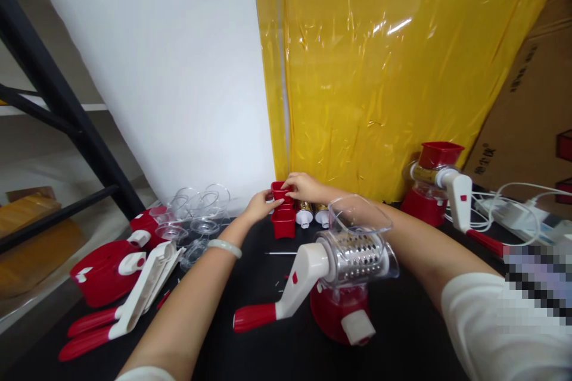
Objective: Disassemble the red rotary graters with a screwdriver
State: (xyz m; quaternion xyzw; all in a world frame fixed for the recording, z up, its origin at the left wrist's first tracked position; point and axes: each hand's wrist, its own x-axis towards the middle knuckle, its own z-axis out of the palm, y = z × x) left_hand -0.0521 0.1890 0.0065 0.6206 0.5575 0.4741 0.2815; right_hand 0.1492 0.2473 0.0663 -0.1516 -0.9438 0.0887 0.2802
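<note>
Red hopper (280, 189) upright between 2 hands: left hand (258, 207) pinches it from 8 o'clock, right hand (304, 187) clasps rim from 3 o'clock.

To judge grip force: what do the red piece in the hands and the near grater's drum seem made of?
The red piece: likely moulded plastic, opaque, evenly coloured, slight gloss. The drum: probably stainless steel, bright reflective sheen, punched holes. The clear housing around it looks like transparent plastic.
</note>
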